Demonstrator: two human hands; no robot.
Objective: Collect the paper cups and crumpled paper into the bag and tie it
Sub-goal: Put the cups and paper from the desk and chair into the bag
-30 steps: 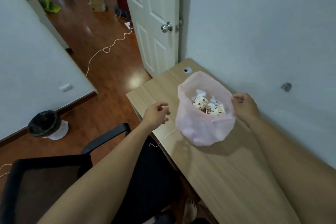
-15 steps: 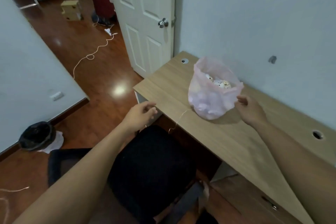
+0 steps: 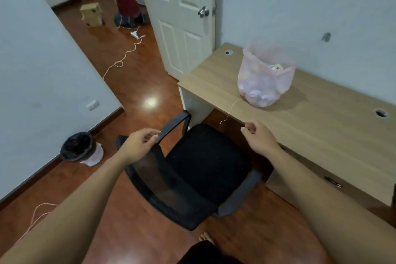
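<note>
- We hold both forearms out over the black chair (image 3: 205, 163), left hand (image 3: 139, 142) by its armrest (image 3: 174, 123), right hand (image 3: 260, 138) just before the desk (image 3: 321, 126) edge.
- The cups (image 3: 276, 68) show only as a pale glimpse in the pink bag (image 3: 265, 77); whether our left fingertips touch the armrest, we cannot tell.
- Both hands are loosely curled and hold nothing; the bag stands open-mouthed on the desk, well apart from them.
</note>
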